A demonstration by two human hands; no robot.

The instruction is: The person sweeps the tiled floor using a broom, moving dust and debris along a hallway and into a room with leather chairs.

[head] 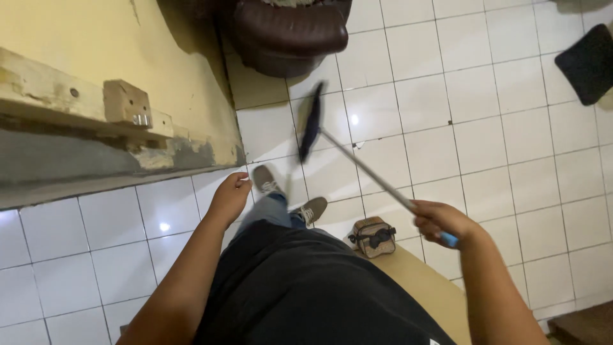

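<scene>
My right hand [442, 222] grips the blue-ended metal handle of a mop [357, 163]. Its dark flat head [311, 120] is lifted off the white tiled floor [485, 128] and blurred, just ahead of my feet. My left hand [230, 198] hangs free near my left shoe [266, 181], fingers loosely curled, holding nothing. I wear a black shirt, jeans and grey sneakers.
A dark brown leather armchair [287, 32] stands at the top. A yellow wall with a worn wooden ledge [83, 102] runs on the left. A small brown bag [373, 235] sits on the floor by a tan surface [424, 287]. A black mat [590, 64] lies at top right.
</scene>
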